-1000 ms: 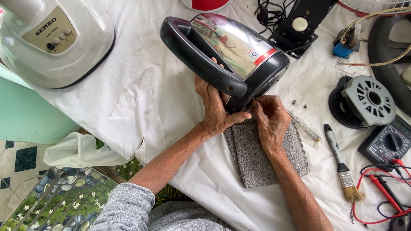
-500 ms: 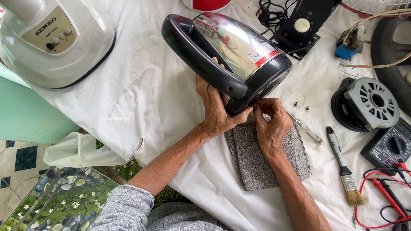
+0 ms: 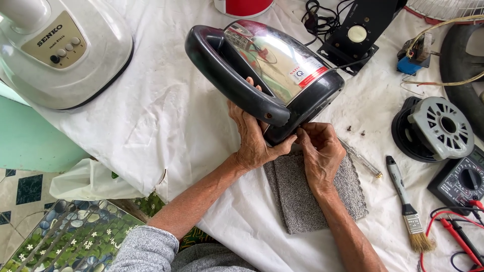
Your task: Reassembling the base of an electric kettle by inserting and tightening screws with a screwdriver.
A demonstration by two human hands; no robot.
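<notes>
A steel electric kettle (image 3: pixel 282 65) with a black handle and black base lies on its side on the white cloth. My left hand (image 3: pixel 252 136) grips it by the lower end of the handle. My right hand (image 3: pixel 317 151) presses its fingertips against the black base rim, fingers pinched together; what they pinch is hidden. Both hands rest over a grey cloth pad (image 3: pixel 312 194) under the kettle's base.
A white fan base (image 3: pixel 60 50) sits at the far left. To the right lie a thin screwdriver (image 3: pixel 360 158), a paintbrush (image 3: pixel 406 206), a grey motor part (image 3: pixel 438 126), a multimeter (image 3: pixel 461 179) with red leads, and two small screws (image 3: pixel 355 132). The table edge runs along the lower left.
The view has shifted slightly. Both hands stay on the kettle, with the right fingers working at the base rim.
</notes>
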